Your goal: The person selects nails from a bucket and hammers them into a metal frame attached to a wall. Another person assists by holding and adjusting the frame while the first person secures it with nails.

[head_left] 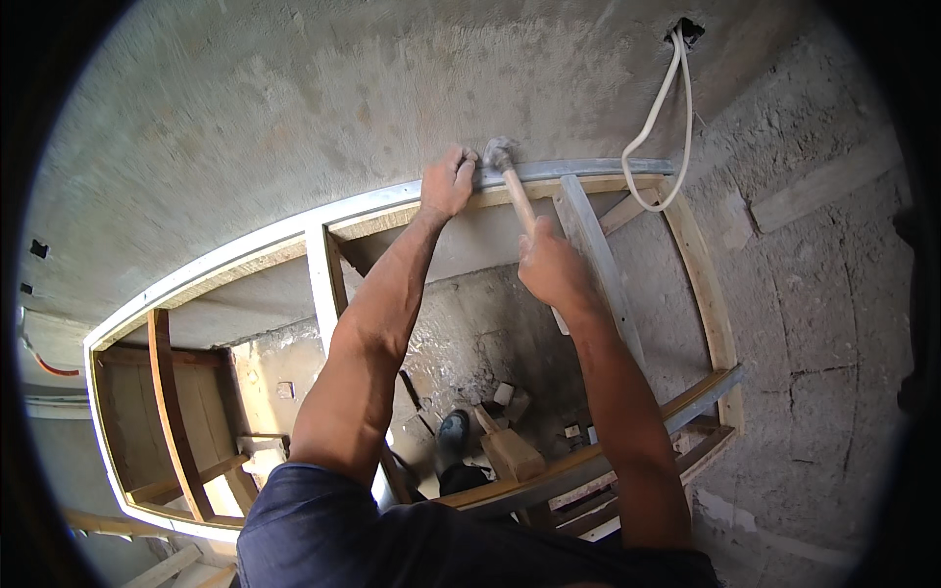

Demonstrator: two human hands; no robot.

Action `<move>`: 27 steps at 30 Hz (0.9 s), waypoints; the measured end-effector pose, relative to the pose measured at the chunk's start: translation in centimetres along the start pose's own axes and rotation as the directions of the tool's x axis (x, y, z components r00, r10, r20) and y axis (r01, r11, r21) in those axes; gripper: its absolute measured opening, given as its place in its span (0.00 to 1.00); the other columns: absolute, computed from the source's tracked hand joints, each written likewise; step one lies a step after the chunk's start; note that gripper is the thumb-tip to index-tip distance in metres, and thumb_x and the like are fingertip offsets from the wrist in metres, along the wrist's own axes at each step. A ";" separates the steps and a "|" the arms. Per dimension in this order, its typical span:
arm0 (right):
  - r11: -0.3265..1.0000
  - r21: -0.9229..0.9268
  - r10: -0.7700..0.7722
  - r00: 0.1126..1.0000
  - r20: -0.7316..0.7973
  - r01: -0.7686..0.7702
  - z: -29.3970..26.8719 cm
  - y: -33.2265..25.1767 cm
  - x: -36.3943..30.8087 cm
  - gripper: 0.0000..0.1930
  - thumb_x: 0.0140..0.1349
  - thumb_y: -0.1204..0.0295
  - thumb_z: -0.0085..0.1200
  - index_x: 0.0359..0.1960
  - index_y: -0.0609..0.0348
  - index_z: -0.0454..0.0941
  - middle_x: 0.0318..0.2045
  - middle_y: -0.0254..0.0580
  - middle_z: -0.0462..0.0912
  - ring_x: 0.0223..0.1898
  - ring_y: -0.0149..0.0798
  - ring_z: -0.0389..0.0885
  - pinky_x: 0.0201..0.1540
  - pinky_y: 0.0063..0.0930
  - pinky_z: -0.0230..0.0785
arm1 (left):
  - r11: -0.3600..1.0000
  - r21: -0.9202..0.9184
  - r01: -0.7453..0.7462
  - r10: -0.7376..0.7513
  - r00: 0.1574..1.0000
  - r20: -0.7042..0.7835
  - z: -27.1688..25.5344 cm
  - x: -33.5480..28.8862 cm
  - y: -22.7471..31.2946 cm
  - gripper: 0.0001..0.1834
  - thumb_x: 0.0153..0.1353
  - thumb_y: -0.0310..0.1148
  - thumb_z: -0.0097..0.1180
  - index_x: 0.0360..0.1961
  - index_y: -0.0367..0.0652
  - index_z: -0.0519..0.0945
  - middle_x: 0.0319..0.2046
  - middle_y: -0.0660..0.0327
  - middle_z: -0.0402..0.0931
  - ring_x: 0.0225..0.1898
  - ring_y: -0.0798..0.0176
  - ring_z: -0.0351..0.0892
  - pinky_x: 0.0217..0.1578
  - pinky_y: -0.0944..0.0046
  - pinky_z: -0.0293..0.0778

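My right hand (555,265) is wrapped round the wooden handle of a hammer (519,199). Its dusty metal head is raised close to the wall, just to the right of my left hand (448,183). That hand is closed, its fingertips pinched together at the far rail of a frame (382,204) running along the wall. Whatever is between those fingers is too small or too hidden to make out. The rail has a grey metal strip on top and pale wood underneath.
Crosspieces such as a grey-faced strut (600,257) and a brown wooden slat (169,412) span the frame. A white cable loop (648,127) hangs from a hole in the plastered wall (294,108). Below lie a wooden-handled tool (510,453), rubble and my boot (453,437).
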State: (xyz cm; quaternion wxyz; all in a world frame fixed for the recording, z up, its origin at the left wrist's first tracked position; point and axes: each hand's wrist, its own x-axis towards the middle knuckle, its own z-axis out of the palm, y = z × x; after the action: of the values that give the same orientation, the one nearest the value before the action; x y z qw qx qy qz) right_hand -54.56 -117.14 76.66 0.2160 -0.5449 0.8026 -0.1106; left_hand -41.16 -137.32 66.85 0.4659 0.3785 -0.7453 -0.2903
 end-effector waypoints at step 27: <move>0.877 0.431 0.022 0.878 -0.478 0.212 3.0 -5.5 -31.9 0.19 0.58 0.66 0.67 0.47 0.63 0.82 0.39 0.53 0.82 0.42 0.57 0.85 0.46 0.49 0.77 | 0.686 -0.600 0.412 0.065 0.786 0.615 -12.5 -26.2 22.8 0.39 0.74 0.61 0.51 0.76 0.47 0.63 0.68 0.52 0.72 0.66 0.57 0.72 0.66 0.53 0.71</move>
State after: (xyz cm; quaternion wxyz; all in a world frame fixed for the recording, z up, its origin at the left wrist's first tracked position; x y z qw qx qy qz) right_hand -38.60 -89.64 83.48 0.1353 -0.4727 0.7507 -0.4413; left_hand -29.13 -104.05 77.33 0.2864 0.1327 -0.6395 -0.7010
